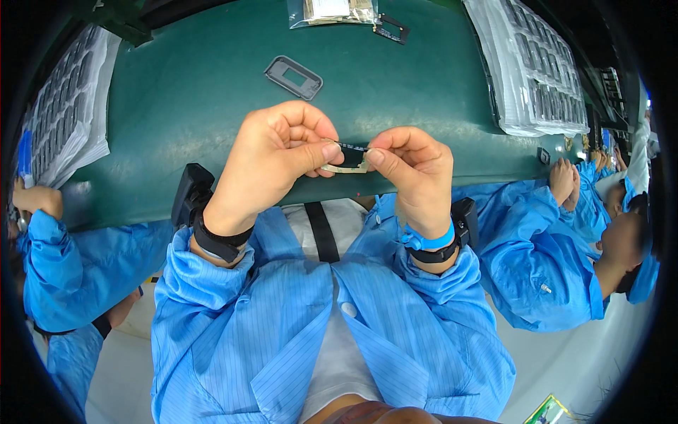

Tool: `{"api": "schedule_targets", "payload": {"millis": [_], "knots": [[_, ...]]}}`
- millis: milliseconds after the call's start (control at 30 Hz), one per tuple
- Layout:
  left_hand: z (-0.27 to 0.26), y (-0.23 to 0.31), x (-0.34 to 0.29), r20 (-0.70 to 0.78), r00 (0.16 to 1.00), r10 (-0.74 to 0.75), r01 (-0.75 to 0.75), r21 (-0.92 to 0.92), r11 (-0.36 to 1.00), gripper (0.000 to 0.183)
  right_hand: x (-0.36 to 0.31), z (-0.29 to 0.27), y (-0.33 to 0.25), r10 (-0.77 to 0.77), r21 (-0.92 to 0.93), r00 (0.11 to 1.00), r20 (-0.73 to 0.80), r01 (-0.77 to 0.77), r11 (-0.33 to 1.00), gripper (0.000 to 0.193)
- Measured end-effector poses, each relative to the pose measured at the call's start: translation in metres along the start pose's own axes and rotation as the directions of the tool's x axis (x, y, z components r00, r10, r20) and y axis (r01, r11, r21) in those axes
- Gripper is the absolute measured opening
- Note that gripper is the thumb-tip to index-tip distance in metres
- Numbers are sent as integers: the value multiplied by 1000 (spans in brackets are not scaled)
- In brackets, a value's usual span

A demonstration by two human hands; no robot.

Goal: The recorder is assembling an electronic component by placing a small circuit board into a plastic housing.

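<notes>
Between my two hands is a small rectangular frame (344, 169), dark along its far edge and pale, cream-coloured along its near edge. My left hand (288, 145) pinches its left end between thumb and fingers. At the opposite end my right hand (406, 155) grips it the same way. The fingertips cover both short sides of the frame. Beyond my left hand a grey plastic housing (295, 77) with a rectangular opening lies on the green table mat (205, 78), touched by neither hand.
A clear bag (332, 13) of flat parts lies at the far edge, beside a black frame (391, 29). Trays of dark parts stand left (67, 92) and right (540, 71). People in blue smocks sit on both sides; a co-worker's hands (563, 182) rest at the right edge.
</notes>
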State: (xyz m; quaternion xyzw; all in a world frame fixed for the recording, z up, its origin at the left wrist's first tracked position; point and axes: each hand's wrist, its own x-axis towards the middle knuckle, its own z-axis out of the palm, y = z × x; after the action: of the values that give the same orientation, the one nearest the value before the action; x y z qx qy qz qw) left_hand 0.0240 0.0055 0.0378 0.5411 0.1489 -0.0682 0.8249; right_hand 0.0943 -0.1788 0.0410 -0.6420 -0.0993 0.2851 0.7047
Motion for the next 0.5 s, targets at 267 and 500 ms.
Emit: {"api": "schedule_targets", "payload": {"millis": [267,500], "knots": [[-2,-9,3,-22,999,29,-29,11,1000,5,3,2,4,-117,-163,992,47,123,979,3],[-4,-20,10,-94,989,114,-99,148,984,6,9,2,11,-13,-87,1000,20,14,996,2]]}}
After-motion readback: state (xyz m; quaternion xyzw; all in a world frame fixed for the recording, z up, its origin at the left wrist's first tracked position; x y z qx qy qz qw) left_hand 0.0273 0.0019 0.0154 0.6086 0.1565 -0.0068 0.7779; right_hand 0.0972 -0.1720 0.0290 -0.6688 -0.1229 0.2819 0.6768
